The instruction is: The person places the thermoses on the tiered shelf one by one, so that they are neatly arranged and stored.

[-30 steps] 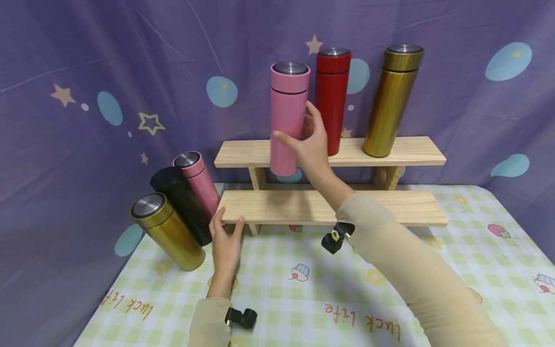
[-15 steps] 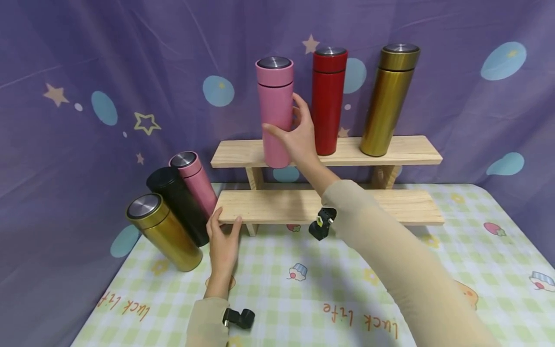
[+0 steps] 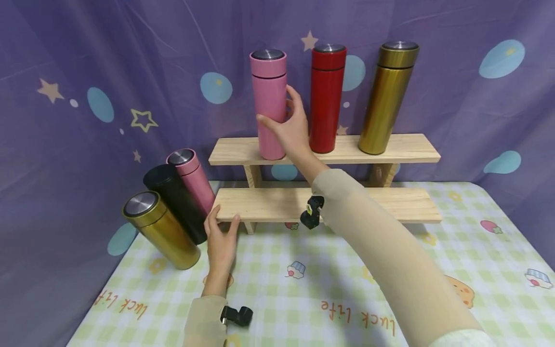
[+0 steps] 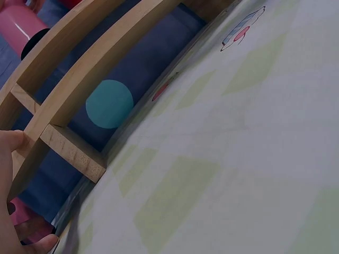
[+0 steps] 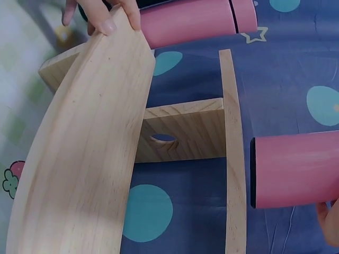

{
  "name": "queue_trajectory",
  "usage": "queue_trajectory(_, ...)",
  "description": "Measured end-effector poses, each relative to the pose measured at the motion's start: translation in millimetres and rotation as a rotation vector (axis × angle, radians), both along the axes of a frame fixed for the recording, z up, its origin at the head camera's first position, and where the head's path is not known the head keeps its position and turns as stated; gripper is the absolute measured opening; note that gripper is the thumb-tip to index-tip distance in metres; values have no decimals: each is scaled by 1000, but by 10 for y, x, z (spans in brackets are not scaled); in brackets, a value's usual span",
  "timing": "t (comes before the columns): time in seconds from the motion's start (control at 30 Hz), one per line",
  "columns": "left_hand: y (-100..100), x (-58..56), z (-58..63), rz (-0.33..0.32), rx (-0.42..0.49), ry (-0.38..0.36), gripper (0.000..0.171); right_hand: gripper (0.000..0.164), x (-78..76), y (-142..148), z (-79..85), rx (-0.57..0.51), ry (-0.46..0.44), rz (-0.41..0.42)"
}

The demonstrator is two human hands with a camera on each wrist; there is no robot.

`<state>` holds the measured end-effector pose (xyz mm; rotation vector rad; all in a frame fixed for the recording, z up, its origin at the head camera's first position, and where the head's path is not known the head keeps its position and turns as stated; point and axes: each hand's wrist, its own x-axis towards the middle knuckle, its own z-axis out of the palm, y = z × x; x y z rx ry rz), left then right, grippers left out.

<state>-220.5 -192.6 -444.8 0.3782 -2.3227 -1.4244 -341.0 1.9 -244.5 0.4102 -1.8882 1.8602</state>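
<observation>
My right hand [image 3: 293, 132] grips a pink thermos bottle [image 3: 269, 91] around its middle, thumb in front. The bottle is upright over the left part of the wooden stand's upper shelf [image 3: 230, 152]. From the right wrist, a thin gap shows between the bottle's black base [image 5: 253, 172] and that shelf's edge [image 5: 234, 159]. My left hand [image 3: 221, 246] holds the left front corner of the lower shelf [image 3: 269, 205], thumb on the front edge and fingers at the end. To the right of the held bottle, a red thermos bottle [image 3: 328, 96] and a gold one [image 3: 390, 96] stand on the upper shelf.
Left of the stand, a gold bottle [image 3: 162, 231], a black bottle [image 3: 178, 202] and another pink bottle [image 3: 195, 180] stand close together on the checkered tablecloth [image 3: 269, 308]. A purple curtain [image 3: 169, 58] hangs right behind the stand.
My right hand has carried the pink bottle leftward, away from the red one, and its base now overlaps the upper shelf in the head view. The left hand keeps its hold.
</observation>
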Motion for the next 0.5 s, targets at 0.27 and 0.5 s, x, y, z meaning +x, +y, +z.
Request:
queue_trajectory(0.27,14,-14,7,-3,3,-11,70,88,-116,0,17,-3,1,-35)
queue_trajectory(0.5,-1,3,6,4,-10,-20,70,89,-187,1,-16,26,-3,-39)
